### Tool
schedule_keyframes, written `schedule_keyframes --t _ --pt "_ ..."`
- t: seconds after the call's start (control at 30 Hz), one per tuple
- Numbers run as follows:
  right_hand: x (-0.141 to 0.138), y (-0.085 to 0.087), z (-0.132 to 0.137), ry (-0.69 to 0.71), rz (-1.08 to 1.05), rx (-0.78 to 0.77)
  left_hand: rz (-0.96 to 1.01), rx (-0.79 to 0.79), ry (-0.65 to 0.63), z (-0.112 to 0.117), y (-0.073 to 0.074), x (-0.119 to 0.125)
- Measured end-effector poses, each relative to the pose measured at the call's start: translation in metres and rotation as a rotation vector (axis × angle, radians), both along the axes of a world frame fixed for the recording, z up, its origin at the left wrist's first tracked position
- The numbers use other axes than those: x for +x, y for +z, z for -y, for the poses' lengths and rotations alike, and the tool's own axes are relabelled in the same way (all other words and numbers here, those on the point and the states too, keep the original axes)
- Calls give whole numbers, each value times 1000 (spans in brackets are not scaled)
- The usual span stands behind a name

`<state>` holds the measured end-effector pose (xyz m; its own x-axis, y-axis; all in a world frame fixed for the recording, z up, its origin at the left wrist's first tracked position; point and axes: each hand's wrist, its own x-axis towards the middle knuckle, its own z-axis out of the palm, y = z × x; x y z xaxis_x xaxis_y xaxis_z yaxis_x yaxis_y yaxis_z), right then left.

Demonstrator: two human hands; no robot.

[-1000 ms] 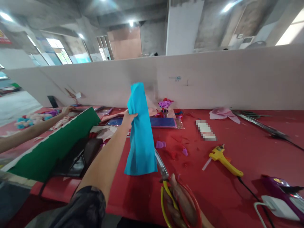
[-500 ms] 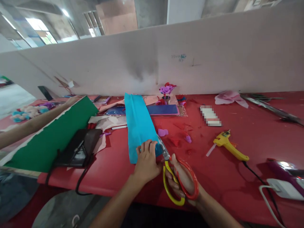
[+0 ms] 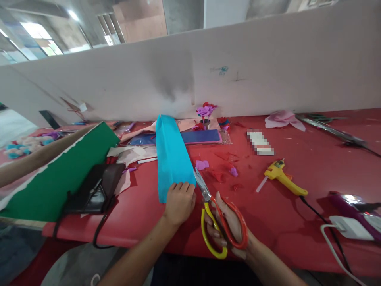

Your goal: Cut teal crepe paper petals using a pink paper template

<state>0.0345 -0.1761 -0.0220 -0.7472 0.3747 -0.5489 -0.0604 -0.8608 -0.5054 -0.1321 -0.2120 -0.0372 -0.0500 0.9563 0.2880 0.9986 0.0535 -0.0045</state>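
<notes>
Red table [image 3: 282, 222] now bore the blue paper [image 3: 171, 155], lowered flat from mid-air, my left hand [image 3: 179, 200] holding down its near end, my right hand [image 3: 229, 226] gripping scissors [image 3: 214, 214], tips at its right edge.

The blue sheet [image 3: 172, 155] looks like matt, finely creased crepe paper. The scissors [image 3: 214, 214] have bright metal blades and glossy plastic loops. The red worktop [image 3: 297, 222] is smooth, faintly shiny.
</notes>
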Motion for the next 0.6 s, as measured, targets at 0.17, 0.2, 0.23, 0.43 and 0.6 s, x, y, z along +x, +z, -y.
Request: schedule_keyframes --t 0.17,0.2,0.23,0.43,0.6 --pt "0 -4 3 41 -50 -48 24 52 8 11 -9 -7" --pt "1 -5 4 53 -56 -56 53 50 10 13 -10 -9" --pt "3 -6 5 62 -61 -64 99 52 10 14 -12 -11" --pt "14 -5 7 31 -58 -104 613 85 19 12 -18 -25" --pt "22 -6 5 -7 -122 -123 765 146 71 8 -15 -30"
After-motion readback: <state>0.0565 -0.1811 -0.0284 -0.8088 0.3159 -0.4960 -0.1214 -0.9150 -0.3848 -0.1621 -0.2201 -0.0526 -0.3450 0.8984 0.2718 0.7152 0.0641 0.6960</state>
